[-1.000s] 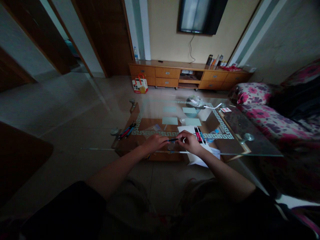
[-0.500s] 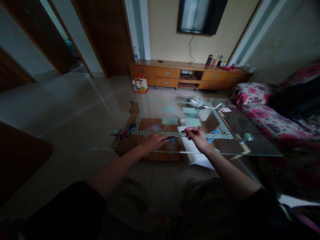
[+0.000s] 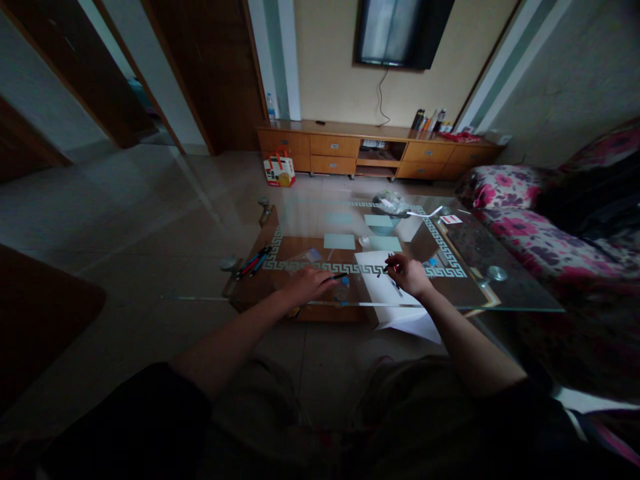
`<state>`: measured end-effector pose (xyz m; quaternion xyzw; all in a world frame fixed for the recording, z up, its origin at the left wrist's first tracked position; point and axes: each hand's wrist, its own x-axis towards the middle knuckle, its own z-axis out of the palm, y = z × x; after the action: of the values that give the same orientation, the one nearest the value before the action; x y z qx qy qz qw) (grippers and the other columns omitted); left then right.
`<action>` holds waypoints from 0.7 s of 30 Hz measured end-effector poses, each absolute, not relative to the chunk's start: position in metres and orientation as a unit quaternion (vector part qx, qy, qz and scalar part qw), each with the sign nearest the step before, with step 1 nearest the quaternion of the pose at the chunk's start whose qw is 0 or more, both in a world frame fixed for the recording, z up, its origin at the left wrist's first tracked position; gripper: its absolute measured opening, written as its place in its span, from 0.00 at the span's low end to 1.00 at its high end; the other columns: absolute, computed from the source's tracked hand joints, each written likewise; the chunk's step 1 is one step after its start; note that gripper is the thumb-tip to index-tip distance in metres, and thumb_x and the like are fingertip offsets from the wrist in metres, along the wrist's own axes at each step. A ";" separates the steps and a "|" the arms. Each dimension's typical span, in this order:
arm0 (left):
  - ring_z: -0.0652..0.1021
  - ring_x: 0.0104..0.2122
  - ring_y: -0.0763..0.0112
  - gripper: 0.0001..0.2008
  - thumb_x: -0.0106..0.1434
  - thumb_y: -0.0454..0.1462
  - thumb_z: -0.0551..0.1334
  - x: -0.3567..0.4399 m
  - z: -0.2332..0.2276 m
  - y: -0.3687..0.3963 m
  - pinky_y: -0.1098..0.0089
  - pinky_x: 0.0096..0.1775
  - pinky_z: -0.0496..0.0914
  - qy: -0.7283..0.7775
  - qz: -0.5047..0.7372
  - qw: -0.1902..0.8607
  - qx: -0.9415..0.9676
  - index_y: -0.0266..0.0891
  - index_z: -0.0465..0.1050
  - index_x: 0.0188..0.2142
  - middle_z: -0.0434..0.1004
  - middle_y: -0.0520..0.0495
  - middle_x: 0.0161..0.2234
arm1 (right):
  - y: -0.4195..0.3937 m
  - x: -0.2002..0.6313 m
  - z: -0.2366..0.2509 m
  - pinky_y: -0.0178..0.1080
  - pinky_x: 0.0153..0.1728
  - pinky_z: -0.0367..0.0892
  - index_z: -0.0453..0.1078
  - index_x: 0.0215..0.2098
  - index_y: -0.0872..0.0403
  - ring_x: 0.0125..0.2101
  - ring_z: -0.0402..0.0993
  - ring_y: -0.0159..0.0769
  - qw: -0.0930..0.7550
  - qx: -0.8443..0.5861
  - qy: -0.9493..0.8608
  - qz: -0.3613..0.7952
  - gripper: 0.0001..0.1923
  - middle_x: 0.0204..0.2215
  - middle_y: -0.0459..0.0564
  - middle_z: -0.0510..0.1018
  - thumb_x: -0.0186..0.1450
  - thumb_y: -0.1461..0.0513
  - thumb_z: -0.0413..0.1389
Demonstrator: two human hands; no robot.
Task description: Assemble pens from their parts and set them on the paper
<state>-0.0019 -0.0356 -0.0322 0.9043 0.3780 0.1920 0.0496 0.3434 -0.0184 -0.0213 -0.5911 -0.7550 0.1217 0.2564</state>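
My left hand (image 3: 306,285) rests on the glass coffee table (image 3: 500,293) and pinches a dark pen (image 3: 339,275) that points right. My right hand (image 3: 411,275) lies further right on a white sheet of paper (image 3: 380,287), curled over the pens lying there, with a thin dark piece held at its fingertips; what that piece is I cannot tell. The paper's near edge hangs over the table's front edge.
Several coloured pens (image 3: 254,261) lie at the table's left end. Pale green cards (image 3: 339,241) and a bowl (image 3: 384,223) sit further back. A floral sofa (image 3: 540,233) stands to the right, a wooden TV cabinet (image 3: 380,150) and a paper bag (image 3: 280,170) beyond.
My hands were together on one pen; they have come apart. The right hand has moved right onto the paper, over the pens there. The left hand has stayed with the pen.
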 end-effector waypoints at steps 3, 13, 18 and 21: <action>0.79 0.33 0.68 0.18 0.73 0.48 0.52 -0.002 -0.033 -0.035 0.70 0.37 0.69 0.385 0.180 0.056 0.904 0.43 0.76 0.48 0.81 0.47 0.34 | -0.019 0.342 -0.021 0.35 0.31 0.65 0.77 0.42 0.54 0.27 0.74 0.34 0.216 -0.592 -0.765 0.133 0.12 0.31 0.49 0.81 0.61 0.63 0.58; 0.79 0.35 0.68 0.18 0.73 0.47 0.52 -0.003 -0.033 -0.036 0.69 0.39 0.69 0.377 0.182 0.065 0.906 0.42 0.76 0.48 0.81 0.46 0.35 | -0.017 0.339 -0.028 0.33 0.31 0.64 0.77 0.42 0.53 0.26 0.73 0.32 0.160 -0.596 -0.774 0.141 0.12 0.30 0.48 0.81 0.60 0.63 0.58; 0.78 0.34 0.69 0.18 0.73 0.48 0.52 -0.002 -0.032 -0.036 0.69 0.38 0.69 0.382 0.185 0.052 0.904 0.42 0.76 0.47 0.80 0.47 0.34 | -0.018 0.339 -0.027 0.33 0.30 0.63 0.77 0.42 0.53 0.26 0.72 0.32 0.155 -0.595 -0.779 0.124 0.12 0.31 0.49 0.81 0.61 0.63 0.58; 0.78 0.34 0.68 0.19 0.73 0.48 0.52 -0.001 -0.031 -0.036 0.69 0.38 0.69 0.379 0.186 0.050 0.905 0.42 0.76 0.47 0.80 0.47 0.34 | -0.017 0.338 -0.027 0.33 0.31 0.64 0.77 0.42 0.53 0.27 0.73 0.33 0.151 -0.589 -0.786 0.114 0.12 0.33 0.49 0.81 0.61 0.64 0.57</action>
<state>-0.0015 -0.0364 -0.0310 0.9050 0.3790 0.1864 0.0504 0.3385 -0.0175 -0.0274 -0.5888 -0.7858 0.1138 0.1515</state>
